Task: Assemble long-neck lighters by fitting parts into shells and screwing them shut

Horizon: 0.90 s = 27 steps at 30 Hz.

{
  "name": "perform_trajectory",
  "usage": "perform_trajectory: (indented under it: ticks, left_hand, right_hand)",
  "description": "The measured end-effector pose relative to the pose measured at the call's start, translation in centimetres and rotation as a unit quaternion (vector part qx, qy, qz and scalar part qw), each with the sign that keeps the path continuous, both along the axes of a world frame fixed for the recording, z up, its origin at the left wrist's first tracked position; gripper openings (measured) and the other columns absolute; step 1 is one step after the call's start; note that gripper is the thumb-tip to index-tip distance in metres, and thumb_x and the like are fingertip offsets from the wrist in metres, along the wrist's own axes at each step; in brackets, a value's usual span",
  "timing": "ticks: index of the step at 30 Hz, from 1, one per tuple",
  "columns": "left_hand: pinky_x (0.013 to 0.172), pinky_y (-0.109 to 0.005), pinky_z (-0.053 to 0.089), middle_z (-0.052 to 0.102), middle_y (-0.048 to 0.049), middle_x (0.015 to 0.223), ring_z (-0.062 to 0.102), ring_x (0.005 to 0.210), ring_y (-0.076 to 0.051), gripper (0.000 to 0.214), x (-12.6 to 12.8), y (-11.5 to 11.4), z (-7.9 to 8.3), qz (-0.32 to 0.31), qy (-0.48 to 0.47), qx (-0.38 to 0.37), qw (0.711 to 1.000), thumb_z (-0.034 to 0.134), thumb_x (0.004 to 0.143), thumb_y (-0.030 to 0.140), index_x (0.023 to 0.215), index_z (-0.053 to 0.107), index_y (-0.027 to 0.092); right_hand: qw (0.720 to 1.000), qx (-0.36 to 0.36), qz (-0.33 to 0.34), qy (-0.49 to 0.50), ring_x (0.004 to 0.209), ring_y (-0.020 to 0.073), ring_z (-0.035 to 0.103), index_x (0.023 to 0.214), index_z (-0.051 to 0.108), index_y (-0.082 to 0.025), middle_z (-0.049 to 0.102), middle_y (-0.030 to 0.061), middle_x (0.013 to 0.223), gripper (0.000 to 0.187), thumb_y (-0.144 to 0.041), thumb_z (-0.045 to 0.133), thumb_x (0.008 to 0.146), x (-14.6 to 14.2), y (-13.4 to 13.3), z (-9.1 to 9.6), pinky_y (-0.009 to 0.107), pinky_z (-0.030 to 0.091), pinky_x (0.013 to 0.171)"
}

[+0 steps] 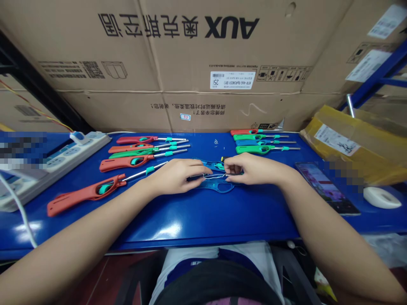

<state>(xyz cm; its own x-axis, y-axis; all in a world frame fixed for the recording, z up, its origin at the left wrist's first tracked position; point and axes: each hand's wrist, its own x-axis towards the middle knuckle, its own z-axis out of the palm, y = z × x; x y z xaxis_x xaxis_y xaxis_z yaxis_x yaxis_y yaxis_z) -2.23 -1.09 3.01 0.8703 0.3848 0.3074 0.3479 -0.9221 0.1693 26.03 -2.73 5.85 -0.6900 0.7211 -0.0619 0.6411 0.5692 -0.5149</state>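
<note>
A blue lighter handle shell (219,185) lies opened on the blue table (203,216) in the middle, with thin wires running across it. My left hand (176,176) presses down on its left end, fingers curled over the metal tube and wires. My right hand (251,169) pinches small parts at the shell's right end, beside a little yellow-and-black piece (222,159). Both hands are closed on the lighter's parts.
Several finished red and green stick lighters (140,160) lie in a row at the left, three more (263,142) at the back right. A white power strip (57,161) sits far left, a phone (327,188) and a white tape roll (381,197) at the right. Cardboard boxes (203,63) wall the back.
</note>
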Motion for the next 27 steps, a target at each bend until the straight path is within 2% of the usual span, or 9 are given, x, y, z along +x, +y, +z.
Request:
perform_trajectory:
  ticks: [7, 13, 17, 20, 23, 27]
  left_hand:
    - [0.083, -0.027, 0.055, 0.074, -0.0065, 0.112, 0.072, 0.097, -0.019, 0.028, 0.0, -0.1, 0.1, -0.001, -0.002, -0.026, 1.000, 0.054, 0.102, 0.029, 0.126, 0.068, 0.021]
    - [0.072, -0.023, 0.053, 0.075, -0.0039, 0.104, 0.072, 0.090, -0.017, 0.031, -0.1, -0.1, 0.2, 0.005, 0.003, -0.068, 0.998, 0.063, 0.098, 0.035, 0.124, 0.067, 0.020]
    - [0.074, -0.025, 0.053, 0.074, -0.0042, 0.105, 0.071, 0.089, -0.018, 0.032, -0.1, -0.1, 0.3, 0.000, 0.014, -0.058, 0.998, 0.066, 0.096, 0.039, 0.122, 0.069, 0.019]
    - [0.077, -0.027, 0.053, 0.075, -0.0052, 0.109, 0.072, 0.093, -0.020, 0.042, 0.0, -0.1, 0.3, 0.001, 0.026, -0.049, 0.998, 0.071, 0.093, 0.048, 0.124, 0.069, 0.020]
    - [0.071, -0.026, 0.052, 0.075, -0.0055, 0.108, 0.072, 0.088, -0.020, 0.046, 0.1, -0.2, 0.2, 0.006, 0.037, -0.049, 0.998, 0.073, 0.091, 0.050, 0.124, 0.070, 0.019]
    - [0.069, -0.025, 0.051, 0.075, -0.0051, 0.107, 0.072, 0.085, -0.019, 0.038, 0.1, -0.2, 0.2, 0.013, 0.049, -0.059, 0.997, 0.072, 0.093, 0.045, 0.121, 0.072, 0.019]
  right_hand:
    - [1.000, 0.005, 0.002, -0.010, 0.068, 0.0135, 0.053, 0.084, 0.058, -0.020, 0.062, -0.0006, 0.077, 0.012, -0.026, 0.067, 0.088, 0.0, 0.0, -0.3, 0.025, 0.038, 0.063]
    - [1.000, 0.001, 0.005, -0.026, 0.071, 0.0139, 0.055, 0.083, 0.062, -0.020, 0.065, 0.0004, 0.080, 0.011, -0.026, 0.070, 0.087, 0.1, 0.0, -0.2, 0.025, 0.040, 0.065]
    - [1.000, 0.008, 0.000, -0.023, 0.073, 0.0141, 0.056, 0.084, 0.064, -0.019, 0.066, 0.0011, 0.082, 0.008, -0.025, 0.070, 0.087, 0.1, -0.1, 0.2, 0.025, 0.042, 0.067]
    - [1.000, 0.013, -0.006, -0.012, 0.075, 0.0142, 0.057, 0.084, 0.065, -0.019, 0.067, 0.0010, 0.083, 0.008, -0.025, 0.069, 0.087, 0.1, -0.2, 0.5, 0.025, 0.044, 0.069]
    - [1.000, -0.007, -0.014, -0.017, 0.075, 0.0147, 0.060, 0.082, 0.066, -0.019, 0.068, 0.0016, 0.083, 0.010, -0.026, 0.071, 0.087, 0.3, -0.2, 0.6, 0.026, 0.046, 0.069]
    - [0.997, -0.051, -0.027, -0.052, 0.081, 0.0172, 0.065, 0.088, 0.070, -0.020, 0.072, 0.0029, 0.090, 0.016, -0.032, 0.078, 0.082, 1.3, -0.1, 0.8, 0.027, 0.049, 0.071]
